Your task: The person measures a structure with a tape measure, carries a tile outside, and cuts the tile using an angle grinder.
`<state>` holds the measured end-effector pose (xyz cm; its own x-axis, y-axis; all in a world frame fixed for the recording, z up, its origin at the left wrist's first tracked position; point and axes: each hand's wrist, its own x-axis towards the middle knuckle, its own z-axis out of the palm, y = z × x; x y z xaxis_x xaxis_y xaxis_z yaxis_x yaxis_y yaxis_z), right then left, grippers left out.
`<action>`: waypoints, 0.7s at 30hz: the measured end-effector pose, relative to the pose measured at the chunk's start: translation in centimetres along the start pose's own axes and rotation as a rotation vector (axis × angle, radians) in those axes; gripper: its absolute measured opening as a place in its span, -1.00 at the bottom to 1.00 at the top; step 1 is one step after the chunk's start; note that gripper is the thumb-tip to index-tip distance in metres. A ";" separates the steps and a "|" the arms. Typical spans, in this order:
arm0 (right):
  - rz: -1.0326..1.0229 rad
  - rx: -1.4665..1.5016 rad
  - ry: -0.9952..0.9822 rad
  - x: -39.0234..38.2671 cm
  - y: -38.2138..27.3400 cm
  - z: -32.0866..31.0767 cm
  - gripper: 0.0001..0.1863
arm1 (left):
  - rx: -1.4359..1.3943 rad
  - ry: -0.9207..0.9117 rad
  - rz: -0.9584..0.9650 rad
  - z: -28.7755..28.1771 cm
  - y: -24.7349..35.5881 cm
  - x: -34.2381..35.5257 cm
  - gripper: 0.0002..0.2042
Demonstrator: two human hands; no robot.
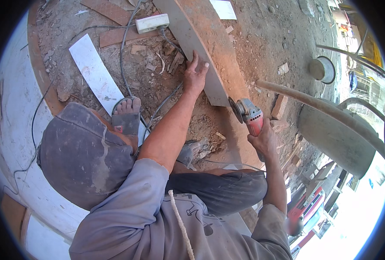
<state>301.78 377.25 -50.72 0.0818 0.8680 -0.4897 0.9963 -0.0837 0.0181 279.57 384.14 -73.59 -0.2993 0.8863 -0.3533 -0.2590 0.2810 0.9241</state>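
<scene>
A long grey strip of tile or stone slab (197, 41) lies on a dusty reddish plank (220, 39), running away from me. My left hand (194, 74) rests on the strip's left edge, thumb and index finger spread apart on its face; the other fingers are partly hidden. My right hand (264, 139) is closed round the red body of an angle grinder (254, 121). Its dark disc (235, 110) stands beside the near end of the strip; whether they touch I cannot tell.
A white power strip (152, 23) with dark cables lies beyond my left foot. A pale tile strip (96, 71) lies on the ground, with rubble around. At right are a bucket (321, 69), a large tub (337, 134) and a long pole (314, 102).
</scene>
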 end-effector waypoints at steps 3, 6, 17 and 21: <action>0.006 0.004 -0.009 0.0 -0.1 -0.1 -0.35 | 0.016 0.016 -0.007 0.1 0.1 -0.1 -0.27; 0.002 0.009 0.001 0.0 0.0 -0.1 -0.35 | 0.034 0.018 -0.010 0.1 0.2 -0.1 -0.27; -0.004 0.017 -0.003 0.0 0.2 0.0 -0.41 | 0.023 0.019 0.011 0.2 -0.7 0.2 -0.27; 0.030 0.019 -0.041 0.2 0.4 0.1 -0.34 | 0.025 0.032 0.043 0.1 -0.8 0.2 -0.28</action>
<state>302.15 377.35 -50.93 0.1105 0.8444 -0.5241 0.9927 -0.1195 0.0169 279.82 384.10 -74.39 -0.3388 0.8859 -0.3168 -0.2223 0.2519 0.9419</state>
